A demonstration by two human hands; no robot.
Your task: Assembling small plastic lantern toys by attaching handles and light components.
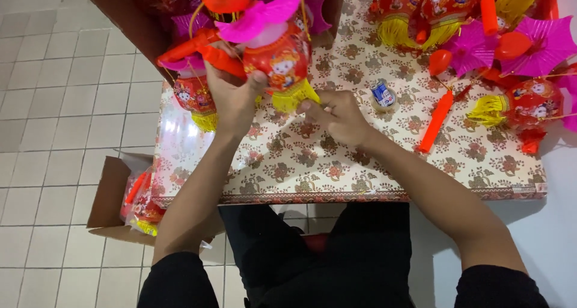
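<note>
Here left hand (231,94) fingers clasp red lantern (277,61).

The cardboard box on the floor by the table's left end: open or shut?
Open. The cardboard box has its flaps spread, and red and yellow lanterns show inside.

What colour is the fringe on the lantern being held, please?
Yellow: the fringe hangs below the red lantern, clearest in the head view.

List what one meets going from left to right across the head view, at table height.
Open brown cardboard box on the floor → left hand gripping a red toy lantern with yellow fringe → right hand → small clear jar → loose orange plastic stick → red lantern lying flat.
</note>
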